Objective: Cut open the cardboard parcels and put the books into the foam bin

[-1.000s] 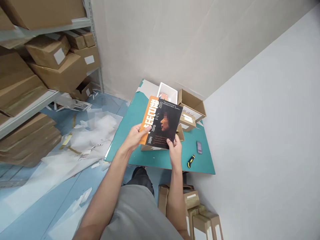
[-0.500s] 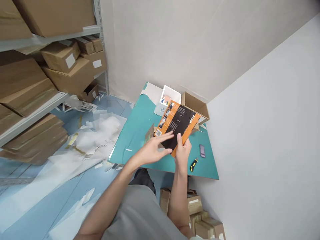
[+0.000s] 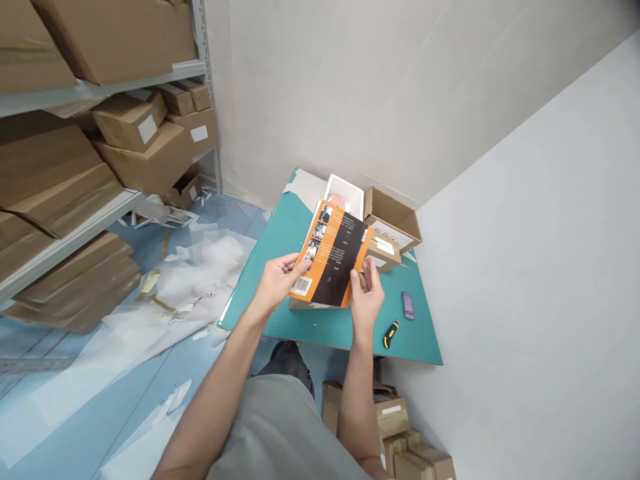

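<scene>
An orange and black book (image 3: 334, 250) is held up over the table, its back with a barcode and a column of small photos turned towards me. My left hand (image 3: 278, 280) grips its left edge, thumb on the cover. The right edge is pinched by my right hand (image 3: 367, 291), thumb in front and fingers behind. Beneath the book, a cardboard box (image 3: 305, 305) is mostly hidden. Behind it stand a white bin (image 3: 349, 189) with a pinkish item inside and an open cardboard box (image 3: 395, 207). A smaller carton (image 3: 385, 253) sits in front of that box.
On the green tabletop (image 3: 325, 328), a black and yellow utility knife (image 3: 391, 335) and a phone-like blurred item (image 3: 408, 306) lie at the right. Shelves of cartons (image 3: 155, 153) stand left, above crumpled packing foam (image 3: 200, 267) on the floor. More cartons (image 3: 400, 427) are stacked below the table.
My left hand has moved from hovering over the cover to gripping the book's left edge. The book has turned more upright and shifted slightly left.
</scene>
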`<state>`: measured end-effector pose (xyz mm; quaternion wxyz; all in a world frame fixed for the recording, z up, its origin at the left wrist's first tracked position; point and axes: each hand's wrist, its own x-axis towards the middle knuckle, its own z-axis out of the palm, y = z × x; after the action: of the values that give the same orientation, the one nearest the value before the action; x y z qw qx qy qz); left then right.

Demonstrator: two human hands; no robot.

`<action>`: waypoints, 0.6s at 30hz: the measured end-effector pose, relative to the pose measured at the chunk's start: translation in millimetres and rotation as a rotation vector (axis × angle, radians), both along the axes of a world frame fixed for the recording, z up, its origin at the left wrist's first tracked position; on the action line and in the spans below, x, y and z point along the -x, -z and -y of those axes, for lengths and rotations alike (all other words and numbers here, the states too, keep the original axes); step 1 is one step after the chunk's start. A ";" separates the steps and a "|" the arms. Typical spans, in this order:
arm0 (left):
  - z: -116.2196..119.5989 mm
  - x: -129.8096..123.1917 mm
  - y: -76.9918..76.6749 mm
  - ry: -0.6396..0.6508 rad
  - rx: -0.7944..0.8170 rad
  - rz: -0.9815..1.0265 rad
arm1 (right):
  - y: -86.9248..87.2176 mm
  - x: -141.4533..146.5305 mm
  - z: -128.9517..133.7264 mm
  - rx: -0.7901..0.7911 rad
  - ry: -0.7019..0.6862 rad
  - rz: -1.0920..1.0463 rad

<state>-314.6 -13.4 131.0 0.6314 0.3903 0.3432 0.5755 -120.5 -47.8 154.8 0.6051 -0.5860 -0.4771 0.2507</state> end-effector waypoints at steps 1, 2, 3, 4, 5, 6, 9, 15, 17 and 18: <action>1.8 -5.3 -0.5 -0.064 -0.038 -0.071 | 0.0 3.0 0.5 -0.006 0.003 0.016; 4.1 -11.0 -0.6 -0.128 -0.078 -0.150 | 0.0 7.6 1.5 0.000 -0.027 0.012; 6.9 -16.9 -0.6 -0.184 -0.117 -0.231 | 0.1 13.4 2.6 0.014 -0.082 -0.003; 10.2 -22.6 -0.8 -0.222 -0.157 -0.304 | 0.2 19.8 3.7 0.028 -0.140 -0.019; 13.8 -27.8 -1.2 -0.236 -0.200 -0.368 | 0.2 25.7 4.5 0.037 -0.182 -0.028; 17.5 -32.1 -2.2 -0.225 -0.248 -0.418 | 0.3 30.4 5.0 0.041 -0.203 -0.030; 24.7 -37.5 -7.4 -0.033 -0.384 -0.463 | -0.7 30.2 3.8 0.006 -0.120 -0.013; 2.8 -18.7 -4.1 -0.052 -0.305 -0.335 | 0.2 -3.4 0.6 -0.046 -0.077 -0.012; -8.4 -10.1 2.8 -0.259 -0.214 -0.305 | 2.9 -7.1 2.8 -0.045 -0.094 -0.081; -12.2 -6.4 5.8 -0.271 -0.158 -0.270 | 4.4 -7.4 4.1 -0.040 -0.102 -0.118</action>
<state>-308.2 -1.2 125.2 0.4638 0.4624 0.4277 0.6230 -113.1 -51.8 150.5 0.6300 -0.5330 -0.4748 0.3059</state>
